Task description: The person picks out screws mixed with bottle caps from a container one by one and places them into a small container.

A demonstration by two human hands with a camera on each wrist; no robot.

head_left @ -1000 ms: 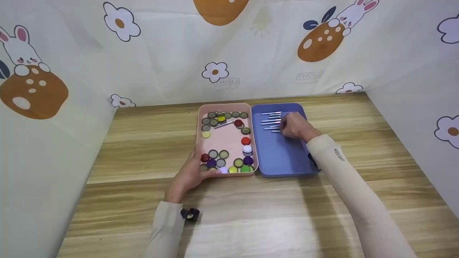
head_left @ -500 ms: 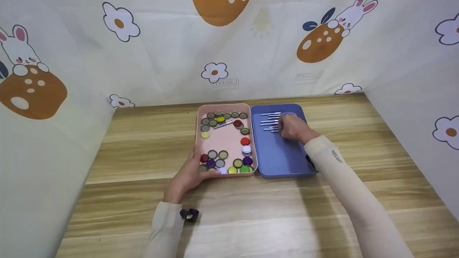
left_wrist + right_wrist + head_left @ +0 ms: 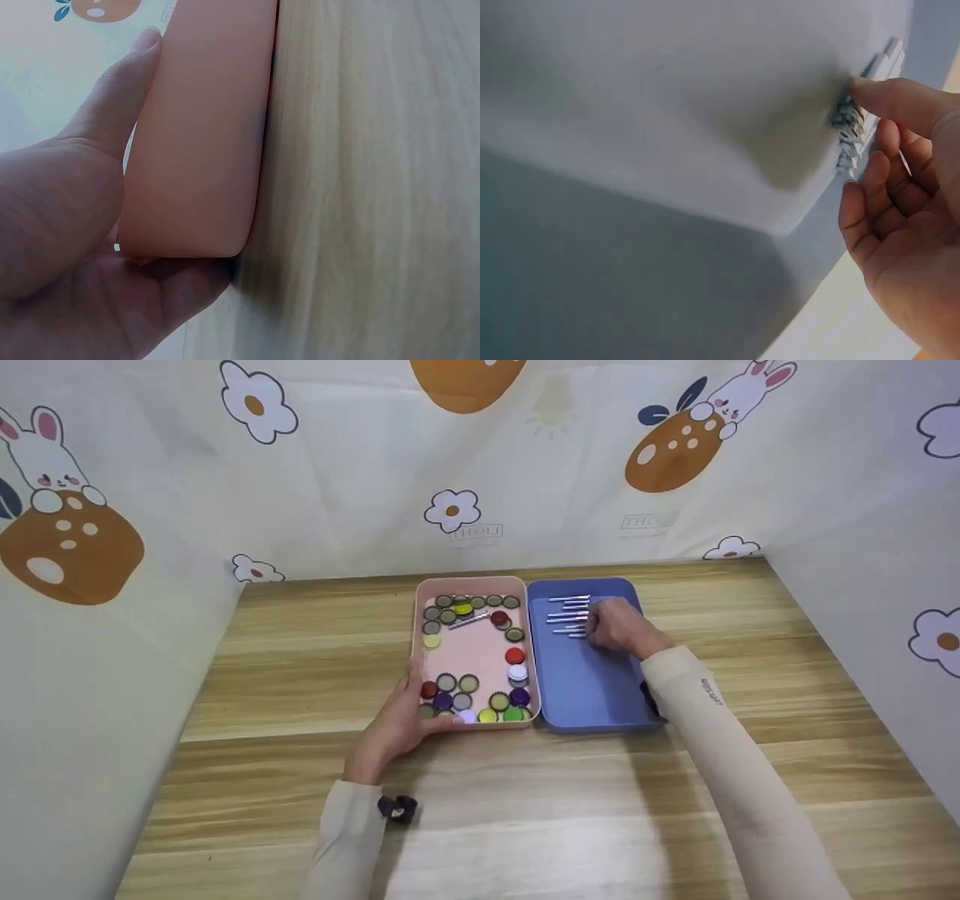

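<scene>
My left hand (image 3: 394, 720) grips the near left corner of the pink tray (image 3: 475, 725), thumb along the near rim and fingers against the left wall. In the left wrist view the pink wall (image 3: 202, 135) stands between thumb and fingers. My right hand (image 3: 619, 626) is over the blue tray (image 3: 600, 690), its fingers curled at the right ends of a row of slim silver metal rods (image 3: 566, 617). In the right wrist view the thumb and fingers close about the rods' bunched, knobbly ends (image 3: 849, 135); how many are pinched I cannot tell.
Bottle caps (image 3: 468, 683) of several colours line the pink tray's edges, with a silver rod (image 3: 468, 620) among them. Both trays stand side by side on the wooden table (image 3: 300, 675). A patterned cloth (image 3: 337, 510) hangs behind, with pale walls at each side.
Hardly anything differs: my right hand stays at the rods' ends with slight finger motion, and my left hand keeps its hold on the pink tray.
</scene>
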